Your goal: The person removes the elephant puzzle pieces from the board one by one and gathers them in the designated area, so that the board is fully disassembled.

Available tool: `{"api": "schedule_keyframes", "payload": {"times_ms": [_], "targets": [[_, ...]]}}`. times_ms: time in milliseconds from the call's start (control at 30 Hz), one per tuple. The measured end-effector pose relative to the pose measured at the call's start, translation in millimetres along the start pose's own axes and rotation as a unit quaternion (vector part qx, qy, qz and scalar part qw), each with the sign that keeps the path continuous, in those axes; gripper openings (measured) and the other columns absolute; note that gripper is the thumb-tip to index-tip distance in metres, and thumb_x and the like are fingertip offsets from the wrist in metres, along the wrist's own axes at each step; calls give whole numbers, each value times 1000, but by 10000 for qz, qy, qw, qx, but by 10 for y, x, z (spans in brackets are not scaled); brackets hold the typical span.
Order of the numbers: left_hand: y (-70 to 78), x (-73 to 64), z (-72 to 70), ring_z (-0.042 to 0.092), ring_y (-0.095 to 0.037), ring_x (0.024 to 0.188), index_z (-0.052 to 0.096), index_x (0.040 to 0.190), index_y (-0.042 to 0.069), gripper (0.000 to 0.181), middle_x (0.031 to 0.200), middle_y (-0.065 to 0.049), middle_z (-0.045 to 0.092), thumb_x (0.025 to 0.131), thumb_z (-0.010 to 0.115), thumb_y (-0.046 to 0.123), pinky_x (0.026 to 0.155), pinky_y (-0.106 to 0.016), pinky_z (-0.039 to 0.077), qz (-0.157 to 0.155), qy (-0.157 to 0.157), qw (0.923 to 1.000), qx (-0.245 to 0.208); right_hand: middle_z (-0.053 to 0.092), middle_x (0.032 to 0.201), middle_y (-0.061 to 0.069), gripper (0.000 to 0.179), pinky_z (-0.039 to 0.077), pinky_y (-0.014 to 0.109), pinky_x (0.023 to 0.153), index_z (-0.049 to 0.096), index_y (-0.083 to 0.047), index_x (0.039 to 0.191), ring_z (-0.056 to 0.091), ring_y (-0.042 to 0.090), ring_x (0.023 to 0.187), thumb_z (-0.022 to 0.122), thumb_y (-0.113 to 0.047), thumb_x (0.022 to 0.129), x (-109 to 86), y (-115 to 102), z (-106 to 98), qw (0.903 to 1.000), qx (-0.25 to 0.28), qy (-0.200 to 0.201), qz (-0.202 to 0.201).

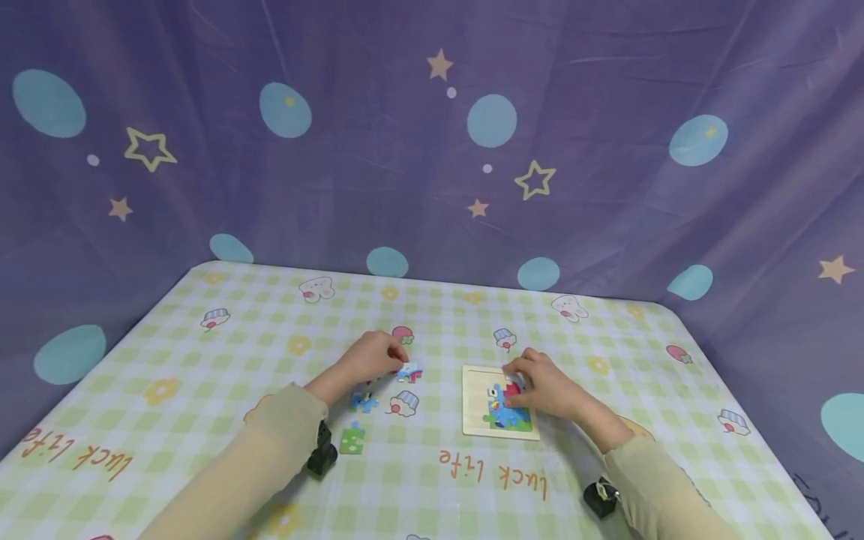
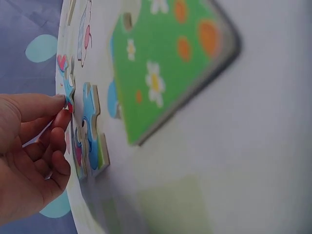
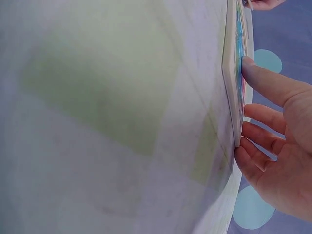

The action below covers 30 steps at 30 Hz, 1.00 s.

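Observation:
My left hand pinches a blue, white and red jigsaw piece between thumb and fingertips, low at the table. Nearer me lie a blue jigsaw piece with an eye and a green one with flowers, which looms large in the left wrist view. To the right, a square wooden puzzle tray lies flat, partly filled with blue, red and green pieces. Over its right side rests my right hand. The right wrist view has its thumb on the puzzle face and its other fingers along the tray's edge.
A green-and-white checked cloth with printed cupcakes, flowers and lettering covers the table. Behind it hangs a purple curtain with stars and blue ovals. A dark wrist device sits by the left sleeve, another by the right.

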State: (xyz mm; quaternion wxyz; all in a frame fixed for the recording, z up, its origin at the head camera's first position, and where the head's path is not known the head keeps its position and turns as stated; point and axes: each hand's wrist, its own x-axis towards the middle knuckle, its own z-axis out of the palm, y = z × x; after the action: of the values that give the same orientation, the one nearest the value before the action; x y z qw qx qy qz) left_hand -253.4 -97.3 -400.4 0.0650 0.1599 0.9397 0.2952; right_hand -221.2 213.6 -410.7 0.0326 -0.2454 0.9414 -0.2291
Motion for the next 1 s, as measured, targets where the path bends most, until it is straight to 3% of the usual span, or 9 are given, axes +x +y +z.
{"api": "schedule_keyframes", "payload": {"times_ms": [233, 500, 700, 833, 1000], "targets": [[-28, -20, 32, 51, -10, 62, 69, 76, 10, 5, 75, 2, 65, 77, 66, 6, 58, -23, 42, 150, 114, 9998, -71, 49, 92, 0, 52, 34, 28, 72, 61, -6, 111, 37, 14, 82, 76, -33, 70, 5, -5, 24, 10000, 7, -42, 50], [-39, 5, 63, 50, -10, 62, 68, 76, 12, 6, 72, 3, 62, 78, 65, 7, 58, -23, 42, 64, 179, 9998, -40, 48, 92, 0, 51, 33, 28, 72, 61, -5, 112, 36, 14, 82, 75, -33, 72, -2, -20, -3, 10000, -31, -53, -32], [55, 3, 41, 49, -11, 57, 67, 79, 11, 5, 69, 3, 58, 80, 63, 8, 53, -23, 41, 123, 352, 9993, 43, 49, 95, 1, 53, 34, 29, 72, 59, -5, 115, 36, 14, 82, 74, -32, 73, -18, -14, -24, 9999, -85, -69, -70], [147, 0, 66, 49, -10, 61, 67, 77, 10, 7, 70, 3, 58, 79, 63, 5, 59, -24, 42, 352, 430, 9984, 60, 49, 95, 0, 54, 34, 29, 73, 58, -5, 117, 36, 13, 82, 74, -32, 73, -25, -6, -14, 9999, -95, -61, -72], [289, 5, 156, 50, -9, 63, 68, 80, 8, 5, 73, 3, 60, 80, 63, 6, 63, -25, 43, 639, 153, 9976, -229, 48, 96, 1, 54, 31, 27, 69, 57, -5, 119, 34, 13, 80, 72, -33, 76, -39, 12, -10, 9997, -111, -152, -149]]}}
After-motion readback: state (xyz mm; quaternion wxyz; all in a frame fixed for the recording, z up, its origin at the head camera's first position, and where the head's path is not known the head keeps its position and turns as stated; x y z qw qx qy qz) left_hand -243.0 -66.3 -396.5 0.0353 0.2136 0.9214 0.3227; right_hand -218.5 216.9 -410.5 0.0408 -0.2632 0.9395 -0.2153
